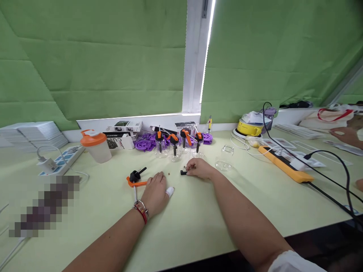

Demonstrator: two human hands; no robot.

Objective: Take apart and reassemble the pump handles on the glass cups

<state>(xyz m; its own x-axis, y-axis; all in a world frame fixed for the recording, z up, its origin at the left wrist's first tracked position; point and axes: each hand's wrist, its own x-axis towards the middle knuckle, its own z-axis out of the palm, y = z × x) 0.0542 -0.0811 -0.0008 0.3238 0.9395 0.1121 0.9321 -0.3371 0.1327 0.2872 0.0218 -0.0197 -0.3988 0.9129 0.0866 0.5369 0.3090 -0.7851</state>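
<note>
My left hand [155,193] lies flat on the table, fingers stretched out, with a white covering on the thumb. Its fingers rest beside or over the end of an orange lever [138,184]; exact contact is hidden. Around that lever are a black cup-shaped part [135,176] and a metal rod [135,193]. My right hand [200,170] pinches a small black piece [183,172] at the tabletop. A tiny brown bit [169,174] lies between my hands. Beyond them stand several clear glass jars [175,155] with black-and-orange crank tops [174,139].
Purple plastic parts [144,144] and boxes [121,142] line the back. A shaker bottle [98,151] stands left, near a white power strip [66,158]. To the right are a clear glass [224,163], an orange power strip [286,166], cables, and another person's hand [344,135].
</note>
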